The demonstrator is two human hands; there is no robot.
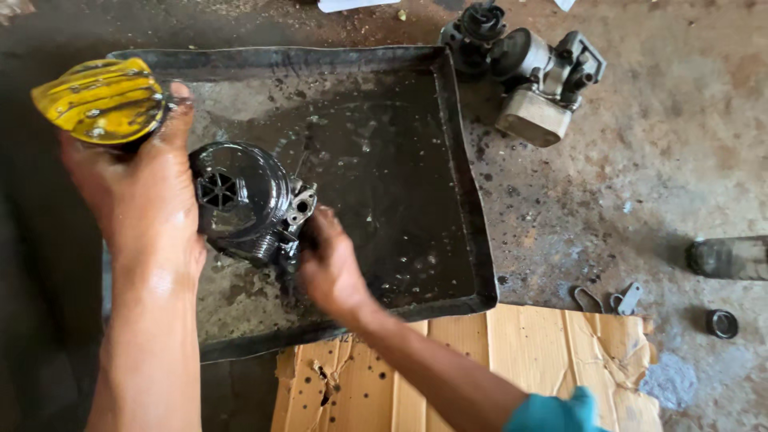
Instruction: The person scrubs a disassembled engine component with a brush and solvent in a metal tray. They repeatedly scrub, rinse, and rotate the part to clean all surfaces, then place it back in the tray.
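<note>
Left hand (pixel 132 192) clasps a yellow container (pixel 100 100), tilted over a black oily housing (pixel 244 200). Right hand (pixel 332 268), fingers closed, steadies that housing inside the shallow metal tray (pixel 464 200). A grey engine part (pixel 532 76) lies on the floor beyond.

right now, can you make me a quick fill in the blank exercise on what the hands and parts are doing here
1. The left hand holds up a ____ container.
2. The right hand steadies a black engine part over a dark metal ____.
3. A flattened piece of ____ lies under the tray's near edge.
4. A second, grey engine part sits on the ____, outside the tray.

Missing words: yellow; tray; cardboard; floor
</note>
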